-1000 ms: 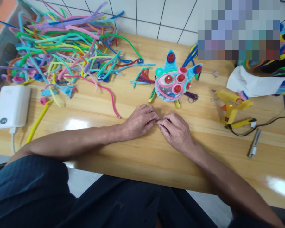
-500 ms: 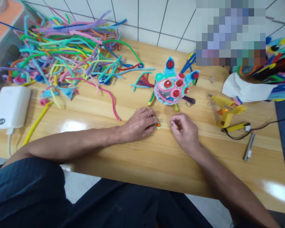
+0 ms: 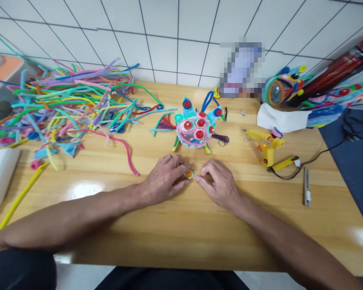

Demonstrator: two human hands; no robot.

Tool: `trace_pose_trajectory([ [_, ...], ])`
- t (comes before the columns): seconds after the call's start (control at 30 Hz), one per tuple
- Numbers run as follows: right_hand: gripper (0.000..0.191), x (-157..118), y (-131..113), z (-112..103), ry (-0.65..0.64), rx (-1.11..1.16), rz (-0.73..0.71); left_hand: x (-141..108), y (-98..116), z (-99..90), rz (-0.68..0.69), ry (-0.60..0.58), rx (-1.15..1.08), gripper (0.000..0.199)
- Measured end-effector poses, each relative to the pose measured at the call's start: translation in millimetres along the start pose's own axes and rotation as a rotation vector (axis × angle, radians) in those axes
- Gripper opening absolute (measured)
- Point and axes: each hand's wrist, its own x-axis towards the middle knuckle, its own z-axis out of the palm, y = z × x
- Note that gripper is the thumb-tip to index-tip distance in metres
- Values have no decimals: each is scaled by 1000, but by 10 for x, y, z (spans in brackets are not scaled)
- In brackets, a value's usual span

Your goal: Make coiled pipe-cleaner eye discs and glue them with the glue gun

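Observation:
A small coiled pipe-cleaner disc, orange in the middle with a pale green rim, lies at the fingertips between my hands. My left hand grips its left edge with thumb and forefinger. Just right of the disc, my right hand is closed in a pinch, its fingertips near the rim; whatever it pinches is too small to make out. Behind both hands stands a pipe-cleaner animal figure with a pink-edged face, red and pink round coils, blue ears, yellow-green feet and tassels.
Loose colourful pipe cleaners are heaped at the left, near a white power bank. To the right are a yellow glue gun with a cord, a utility knife, white paper and a red flask.
The view has tilted up, showing more wall. My right hand has come closer to the disc from the right. The left hand stays at the disc.

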Motion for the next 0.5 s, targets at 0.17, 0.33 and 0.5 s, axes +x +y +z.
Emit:
trace_pose_trajectory([
  [0.17,14,19,-12,21,-1,-24,-21,27,3,-8,7,-12,3,23],
  [0.33,10,8,-25,34,0,-58,-51,13,-31,-7,23,24,-53,16],
  [0.5,7,-7,-11,56,26,-78,-68,13,-36,-6,38,59,-76,10],
])
